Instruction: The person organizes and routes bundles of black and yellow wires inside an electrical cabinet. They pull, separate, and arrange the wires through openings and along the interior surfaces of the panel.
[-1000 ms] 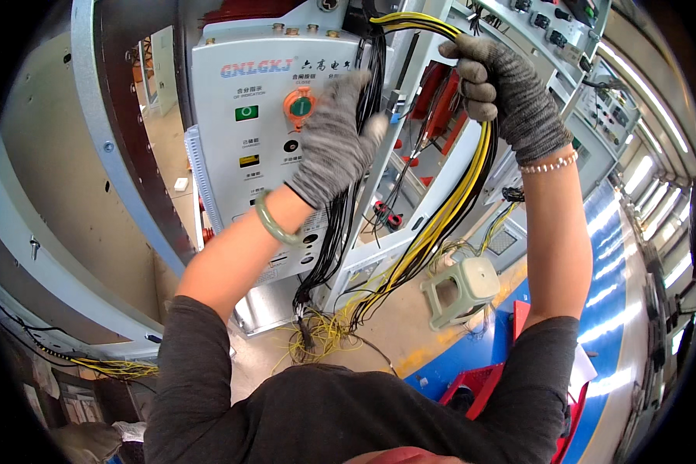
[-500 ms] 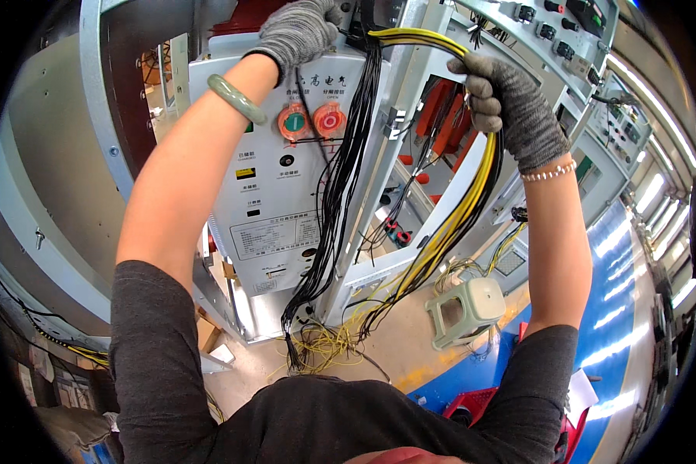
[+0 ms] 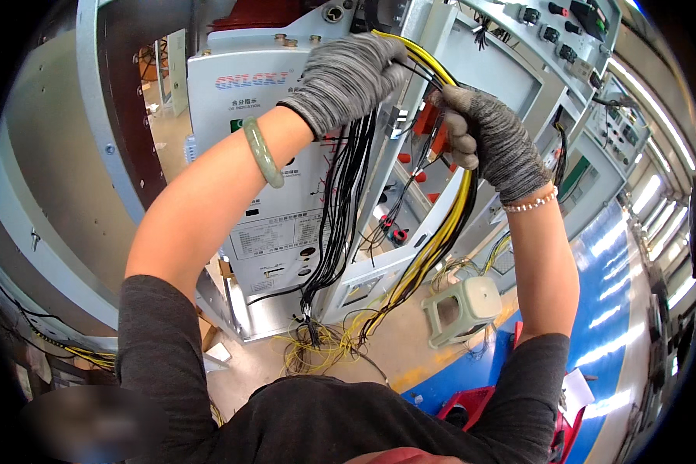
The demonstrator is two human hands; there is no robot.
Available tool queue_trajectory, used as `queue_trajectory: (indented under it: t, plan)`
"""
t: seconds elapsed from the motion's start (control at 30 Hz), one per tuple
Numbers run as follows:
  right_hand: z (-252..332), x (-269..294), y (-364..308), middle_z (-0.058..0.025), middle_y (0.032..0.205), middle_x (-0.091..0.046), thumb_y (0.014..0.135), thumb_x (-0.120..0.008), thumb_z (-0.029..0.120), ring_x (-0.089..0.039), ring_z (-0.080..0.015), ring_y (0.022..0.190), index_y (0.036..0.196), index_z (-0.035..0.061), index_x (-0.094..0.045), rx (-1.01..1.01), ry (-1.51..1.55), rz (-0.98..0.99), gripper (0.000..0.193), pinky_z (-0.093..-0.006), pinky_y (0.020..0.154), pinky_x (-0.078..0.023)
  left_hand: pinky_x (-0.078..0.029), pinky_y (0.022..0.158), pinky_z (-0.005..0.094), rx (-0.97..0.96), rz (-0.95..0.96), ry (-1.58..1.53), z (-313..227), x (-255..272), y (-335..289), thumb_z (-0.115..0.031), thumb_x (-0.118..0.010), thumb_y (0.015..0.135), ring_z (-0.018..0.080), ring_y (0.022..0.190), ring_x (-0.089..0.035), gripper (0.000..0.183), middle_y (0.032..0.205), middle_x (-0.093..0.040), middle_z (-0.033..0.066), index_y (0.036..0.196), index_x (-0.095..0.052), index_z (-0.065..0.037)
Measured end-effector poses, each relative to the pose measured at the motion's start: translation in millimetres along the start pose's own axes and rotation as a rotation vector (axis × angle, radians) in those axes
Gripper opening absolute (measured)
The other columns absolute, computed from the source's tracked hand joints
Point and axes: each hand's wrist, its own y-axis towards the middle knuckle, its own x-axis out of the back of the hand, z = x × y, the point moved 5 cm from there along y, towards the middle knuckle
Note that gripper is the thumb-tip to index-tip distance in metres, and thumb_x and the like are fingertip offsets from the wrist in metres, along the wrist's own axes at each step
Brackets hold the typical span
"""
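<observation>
Blue flooring point(image 3: 460, 367) lies below as the right hand point(image 3: 489, 139) clasps the yellow-and-black wire bundle point(image 3: 442, 238) beside the breaker panel point(image 3: 274, 220), seemingly straightening wires with the left hand point(image 3: 348, 81), whose grip is unclear, work next needing even tension.

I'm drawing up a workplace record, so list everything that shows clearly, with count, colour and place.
Wire bundle: one, yellow and black, right of centre
Loose wires: many, black, hanging before the panel
Panel: one, pale grey, upper centre
Switches: several, mostly black, top right
Frame post: one, grey, left
Wire tangle: one, mainly yellow, on the floor, lower centre
Stool: one, pale green, right of the tangle
Bin: at least one, red, lower right
Paper: at least one, white, lower right
Bangle: one, green, left wrist
Bracelet: one, pale, right wrist
Left hand: one, grey glove, by the bundle's top
Right hand: one, grey glove, gripping the bundle
</observation>
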Motion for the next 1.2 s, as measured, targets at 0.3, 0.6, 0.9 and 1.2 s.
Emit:
queue_trajectory:
  t: [0.3, 0.6, 0.9, 1.2]
  plan:
    - [-23.7, 13.3, 3.8, -0.0059, 0.069, -0.059, 0.086, -0.06, 0.023, -0.055, -0.0114, 0.05, 0.091, 0.0009, -0.057, -0.011, -0.031, -0.173, 0.022, -0.0256, 0.043, -0.05, -0.049, 0.082, 0.0285, 0.047, 0.105, -0.404, 32.0, 3.4, -62.9, -0.009, -0.054, 0.087, 0.0175, 0.09, -0.062, 0.019, 0.097, -0.064, 0.0105, 0.105, -0.059, -0.003]
    - [-46.9, 9.9, 29.5, 0.0004, 0.062, -0.054, 0.081, -0.064, 0.019, -0.048, -0.0064, 0.043, 0.091, 0.0036, -0.058, -0.083, -0.247, -0.238, 0.019, -0.0197, 0.032, -0.038, -0.051, 0.068, 0.0236, 0.608, 0.335, -0.885, 26.1, -17.7, -100.9, -0.016, -0.05, 0.092, 0.0097, 0.073, -0.057, 0.03, 0.089, -0.058, 0.0042, 0.12, -0.053, -0.005]
    - [-77.7, -23.0, 69.9, -0.0002, 0.053, -0.052, 0.076, -0.073, 0.029, -0.05, -0.0078, 0.044, 0.08, 0.0052, -0.061, -0.119, -0.099, -0.272, 0.027, -0.0204, 0.033, -0.035, -0.052, 0.059, 0.0235, 0.672, 0.217, -1.123, 32.4, -13.6, -104.7, -0.01, -0.046, 0.093, 0.0079, 0.069, -0.057, 0.027, 0.091, -0.061, 0.0059, 0.119, -0.052, -0.005]
    - [-56.3, -9.2, 68.4, 0.0032, 0.053, -0.049, 0.081, -0.063, 0.025, -0.035, -0.0046, 0.035, 0.078, 0.0057, -0.059, -0.132, -0.025, -0.203, 0.02, -0.02, 0.03, -0.026, -0.051, 0.057, 0.0198, 0.627, 0.254, -0.957, 34.8, -7.6, -103.3, -0.013, -0.047, 0.093, 0.0064, 0.066, -0.057, 0.026, 0.09, -0.063, 0.0053, 0.117, -0.055, -0.006]
